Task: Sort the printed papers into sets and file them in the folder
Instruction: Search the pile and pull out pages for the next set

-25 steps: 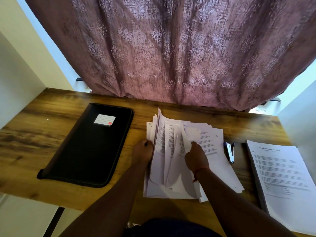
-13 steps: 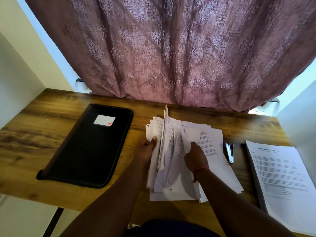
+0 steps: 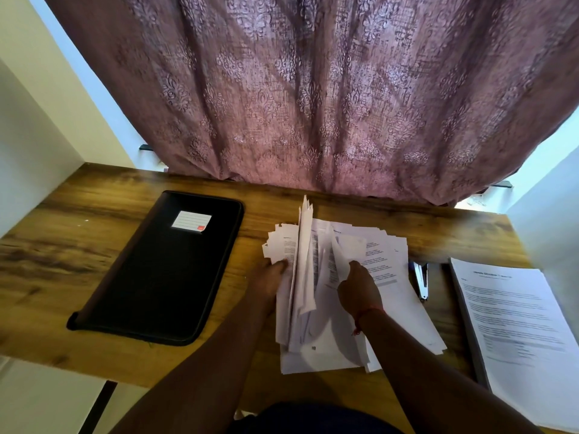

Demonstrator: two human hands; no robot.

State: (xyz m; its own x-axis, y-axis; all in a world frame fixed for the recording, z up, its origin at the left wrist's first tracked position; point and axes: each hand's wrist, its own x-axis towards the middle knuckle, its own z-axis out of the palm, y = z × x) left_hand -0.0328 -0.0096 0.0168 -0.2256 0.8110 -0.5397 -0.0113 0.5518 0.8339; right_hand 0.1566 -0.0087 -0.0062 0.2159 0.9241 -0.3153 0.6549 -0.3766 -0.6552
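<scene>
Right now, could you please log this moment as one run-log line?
stage: sorting | left hand: holding lifted sheets | right hand: pinching a sheet in paper pile | folder: closed

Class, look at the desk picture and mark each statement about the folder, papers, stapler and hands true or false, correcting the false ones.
1. The black folder lies closed. True.
2. The stapler sits left of the folder. False: it lies right of the loose papers.
3. Both the left hand and the right hand are on the loose papers. True.
4. The neat stack lies inside the folder. False: it rests on the desk, far right.
</scene>
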